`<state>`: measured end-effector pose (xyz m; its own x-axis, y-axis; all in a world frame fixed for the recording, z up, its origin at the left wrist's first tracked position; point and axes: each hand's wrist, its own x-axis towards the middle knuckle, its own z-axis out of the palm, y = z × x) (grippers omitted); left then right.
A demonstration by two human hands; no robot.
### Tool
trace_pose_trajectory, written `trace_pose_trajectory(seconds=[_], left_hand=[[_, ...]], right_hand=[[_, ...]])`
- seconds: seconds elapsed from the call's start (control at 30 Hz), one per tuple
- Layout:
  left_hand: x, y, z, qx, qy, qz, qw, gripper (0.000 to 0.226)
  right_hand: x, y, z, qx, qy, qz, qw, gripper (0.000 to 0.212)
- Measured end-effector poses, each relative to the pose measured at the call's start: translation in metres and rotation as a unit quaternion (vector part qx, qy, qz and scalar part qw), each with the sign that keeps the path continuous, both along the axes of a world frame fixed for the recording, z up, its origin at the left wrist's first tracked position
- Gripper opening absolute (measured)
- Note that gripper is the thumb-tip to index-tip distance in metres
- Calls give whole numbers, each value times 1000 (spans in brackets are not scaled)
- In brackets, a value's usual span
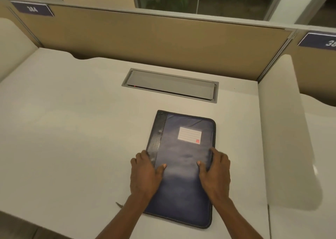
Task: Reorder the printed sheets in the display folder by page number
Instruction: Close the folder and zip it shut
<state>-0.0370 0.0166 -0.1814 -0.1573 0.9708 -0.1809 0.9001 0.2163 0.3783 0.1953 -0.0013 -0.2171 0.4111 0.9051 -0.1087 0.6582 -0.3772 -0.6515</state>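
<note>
At the far left, a dark blue rectangular number plate (32, 9) reading 384 sat on the top corner of the tan fabric partition (145, 37) that ran along the back of the white counter (72, 129). The person's left hand (145, 171) gripped the left edge of a closed dark blue leather-look display folder (183, 184), its fingers (143, 154) curled together over the black spine strip and its thumb lying flat on the cover. The display folder lay flat on the counter near its front edge, slightly right of centre, with a white lined paper label (189, 135) stuck on the upper part of its cover. Beyond it, apart from its far edge, a closed grey metal cable hatch (170, 85) was set into the counter. The right hand (215, 169) held the zipped right edge, fingers (216, 152) bent close together over it, thumb on the cover. Further right stood a white side divider (283, 129), and past it a second dark blue plate (320, 41), only partly in view.
</note>
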Motion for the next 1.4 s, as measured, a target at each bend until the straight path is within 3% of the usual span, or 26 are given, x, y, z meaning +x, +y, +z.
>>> trace_pose_trajectory(seconds=[0.13, 0.27, 0.4, 0.83, 1.17, 1.4], left_hand=[[-13, -16, 1, -36, 6, 36, 999, 70], [-28, -15, -4, -63, -38, 55, 996, 81], [-34, -11, 1, -72, -117, 93, 986, 76], [-66, 20, -1, -37, -102, 69, 992, 71], [-110, 56, 2, -62, -95, -27, 993, 76], [-129, 67, 18, -103, 12, -181, 978, 64]], right_hand=[[-1, -41, -2, -31, 24, -26, 999, 71], [4, -60, -8, -35, 31, -9, 999, 56], [8, -57, 1, -25, 93, -36, 995, 51], [-25, -19, -2, 31, 155, -47, 986, 51], [-68, -2, -7, 12, 51, -81, 995, 48], [-101, -2, 4, 19, -90, -77, 993, 53]])
